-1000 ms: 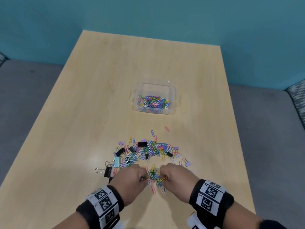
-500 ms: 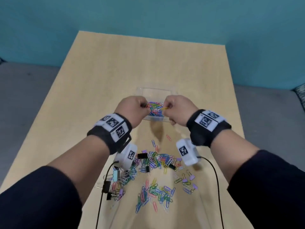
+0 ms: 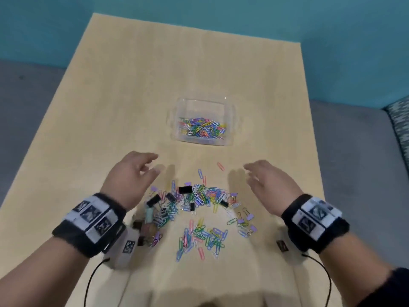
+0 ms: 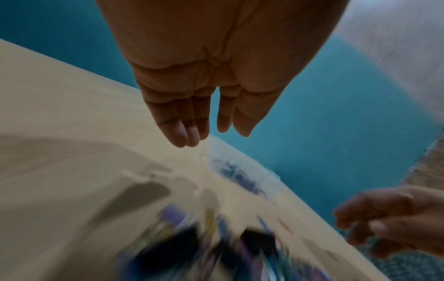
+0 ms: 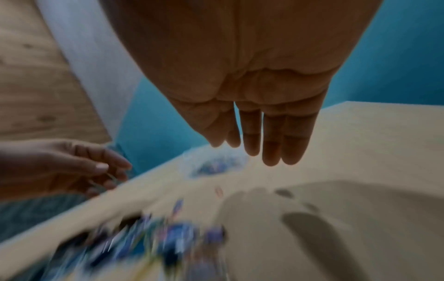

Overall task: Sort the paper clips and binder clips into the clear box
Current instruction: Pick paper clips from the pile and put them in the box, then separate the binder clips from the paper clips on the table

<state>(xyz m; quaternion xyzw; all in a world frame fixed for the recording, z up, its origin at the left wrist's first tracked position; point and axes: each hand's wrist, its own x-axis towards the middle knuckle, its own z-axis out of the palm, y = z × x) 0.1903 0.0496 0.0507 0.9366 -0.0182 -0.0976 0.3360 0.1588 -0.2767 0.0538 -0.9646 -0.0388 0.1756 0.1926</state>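
Both hands hover palm-down, fingers loosely spread and holding nothing: left hand (image 3: 130,176) and right hand (image 3: 271,185) flank the paper clips and binder clips (image 3: 194,198) near the table's (image 3: 99,107) front edge; the clear box (image 3: 229,120) sits mid-table.

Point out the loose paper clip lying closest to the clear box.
The lone pink paper clip, apart from the pile, lies nearest the clear box.

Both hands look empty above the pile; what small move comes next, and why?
Probably lower both hands onto the loose paper clips and pinch some. The left hand and right hand hover open, holding nothing, while the clear box holds only paper clips and many clips and black binder clips remain on the table.
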